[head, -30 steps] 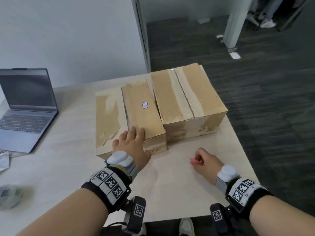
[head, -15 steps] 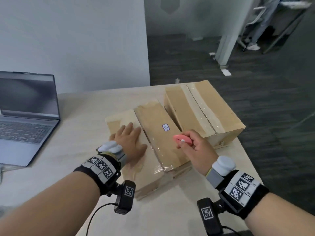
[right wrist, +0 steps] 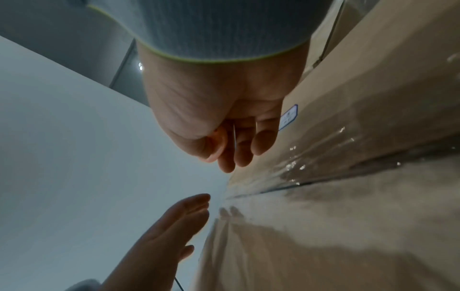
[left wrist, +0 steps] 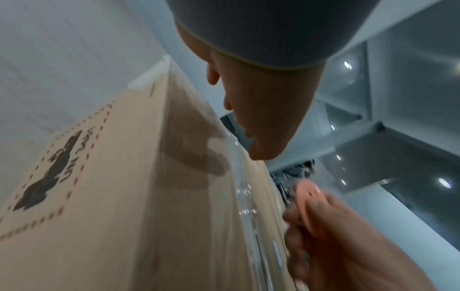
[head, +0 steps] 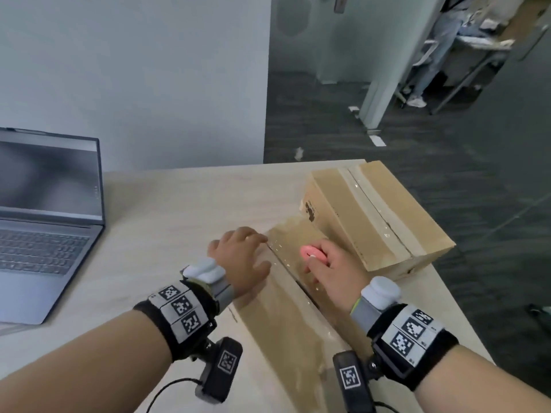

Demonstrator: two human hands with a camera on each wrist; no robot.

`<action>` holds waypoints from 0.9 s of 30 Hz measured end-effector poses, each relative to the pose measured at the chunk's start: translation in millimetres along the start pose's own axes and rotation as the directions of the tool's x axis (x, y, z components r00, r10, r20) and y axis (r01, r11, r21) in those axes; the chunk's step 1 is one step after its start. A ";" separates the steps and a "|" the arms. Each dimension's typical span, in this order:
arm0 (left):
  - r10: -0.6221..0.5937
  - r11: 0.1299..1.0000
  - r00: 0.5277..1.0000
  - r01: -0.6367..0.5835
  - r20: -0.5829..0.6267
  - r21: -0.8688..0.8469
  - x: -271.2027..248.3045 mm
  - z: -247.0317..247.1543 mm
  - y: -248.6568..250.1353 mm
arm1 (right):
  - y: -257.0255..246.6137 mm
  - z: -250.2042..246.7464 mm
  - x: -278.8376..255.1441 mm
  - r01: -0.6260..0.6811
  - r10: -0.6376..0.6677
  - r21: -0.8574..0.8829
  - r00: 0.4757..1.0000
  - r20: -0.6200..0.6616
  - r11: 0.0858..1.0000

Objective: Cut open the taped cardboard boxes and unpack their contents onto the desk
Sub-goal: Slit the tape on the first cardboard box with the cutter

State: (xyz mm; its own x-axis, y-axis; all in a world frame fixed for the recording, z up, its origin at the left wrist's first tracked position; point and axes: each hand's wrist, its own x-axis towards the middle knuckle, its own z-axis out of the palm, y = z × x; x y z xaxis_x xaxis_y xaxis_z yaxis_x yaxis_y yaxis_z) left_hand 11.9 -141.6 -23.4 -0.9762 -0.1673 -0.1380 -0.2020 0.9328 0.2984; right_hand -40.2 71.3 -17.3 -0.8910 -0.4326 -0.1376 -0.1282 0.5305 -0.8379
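Observation:
A flat cardboard box (head: 286, 320) sealed with clear tape lies near the desk's front edge, under both hands. My left hand (head: 241, 257) rests flat on its left half with straight fingers, seen again as the left hand (left wrist: 251, 110) over the box (left wrist: 124, 196). My right hand (head: 331, 269) grips a small pink cutter (head: 311, 251) above the taped centre seam (right wrist: 311, 181); the cutter (left wrist: 308, 195) is blurred. A taller taped box (head: 375, 216) stands behind to the right.
An open grey laptop (head: 44, 222) sits at the left of the light wooden desk (head: 179, 204). The desk's right edge drops to dark carpet. A person stands at another table far back right.
The near box has been drawn closer to the front edge. My right hand rose from the desk with the pink cutter and now hovers over the box's seam. The left hand stays on the box.

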 end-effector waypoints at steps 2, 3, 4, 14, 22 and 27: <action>-0.144 0.987 0.989 0.145 0.022 -0.074 18.1 5.9 -15.7 | -1.3 6.9 3.6 -0.016 0.015 -0.011 1.000 -0.008 1.000; -0.188 0.971 0.979 0.198 0.080 -0.131 26.1 11.3 -21.7 | -2.9 10.9 6.3 -0.024 0.024 -0.021 1.000 -0.010 0.999; -0.205 0.955 0.967 0.232 0.152 -0.187 33.2 16.5 -26.3 | -3.9 15.0 10.5 -0.028 0.027 -0.034 1.000 -0.012 0.999; -0.124 0.974 0.974 0.156 0.189 -0.166 40.5 30.7 -28.7 | -16.5 48.5 60.9 0.001 0.001 -0.227 1.000 0.005 0.974; -0.118 0.984 0.988 0.130 0.094 -0.126 37.6 34.1 -27.1 | -12.5 58.8 79.8 -0.018 0.036 -0.360 0.998 0.044 0.933; -0.118 0.982 0.989 0.130 0.090 -0.139 35.9 34.3 -29.2 | -15.1 63.7 81.4 -0.016 0.045 -0.411 0.997 0.059 0.911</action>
State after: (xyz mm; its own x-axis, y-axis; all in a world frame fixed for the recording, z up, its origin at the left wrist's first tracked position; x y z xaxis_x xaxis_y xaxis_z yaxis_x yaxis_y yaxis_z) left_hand -14.6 -163.9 -69.4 -0.9344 -0.2469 -0.2567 -0.3361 0.8496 0.4064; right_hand -83.0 -18.3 -49.5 -0.8684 -0.4510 -0.2060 -0.2813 0.7903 -0.5444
